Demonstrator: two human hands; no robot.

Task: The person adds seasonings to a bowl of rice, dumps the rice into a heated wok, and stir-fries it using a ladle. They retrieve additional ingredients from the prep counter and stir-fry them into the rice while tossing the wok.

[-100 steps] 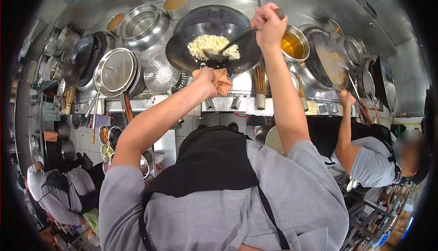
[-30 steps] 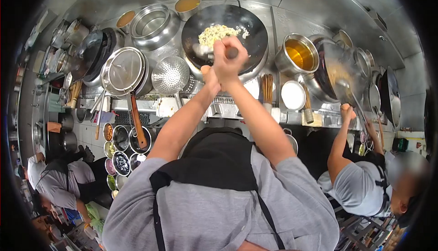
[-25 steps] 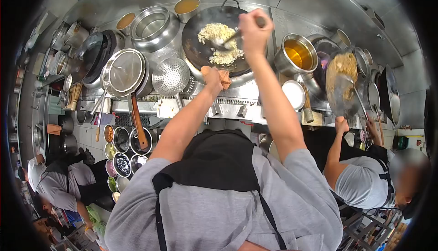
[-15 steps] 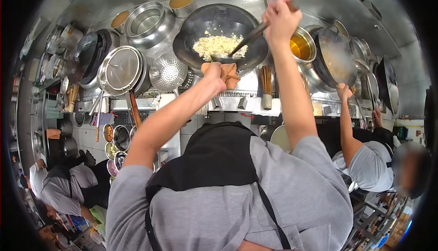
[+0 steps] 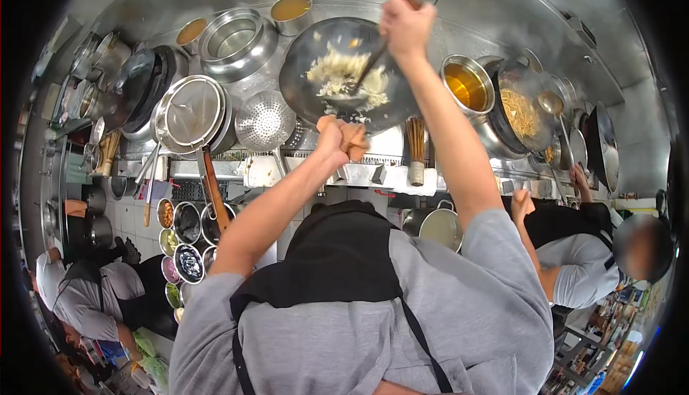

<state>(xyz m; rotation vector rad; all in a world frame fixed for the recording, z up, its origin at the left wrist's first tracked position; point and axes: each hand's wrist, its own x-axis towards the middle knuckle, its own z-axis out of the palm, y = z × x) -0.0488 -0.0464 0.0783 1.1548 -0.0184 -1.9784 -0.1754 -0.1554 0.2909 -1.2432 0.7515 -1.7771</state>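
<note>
A dark wok (image 5: 296, 83) stands tilted over the stove, with pale rice-like food (image 5: 344, 72) spread and tossed up inside it. My left hand (image 5: 333, 139) is closed on an orange-brown cloth (image 5: 353, 141) at the wok's near edge; whatever part of the wok lies under the cloth is hidden. My right hand (image 5: 408, 25) is wrapped round the handle of a long ladle (image 5: 372, 66), above the wok's right side. The ladle's lower end is down among the food and blurred.
Left of the wok are a perforated skimmer (image 5: 265, 120), round strainers (image 5: 190, 111) and metal pots. A pot of amber liquid (image 5: 466, 85) and a co-worker's wok of noodles (image 5: 520, 114) stand right. A bamboo brush (image 5: 416, 151) lies nearer. Co-workers stand on both sides.
My right hand has moved left with the ladle. The wok has shifted slightly and its food is now scattered upward. The right co-worker's hand has drawn back from the noodle wok.
</note>
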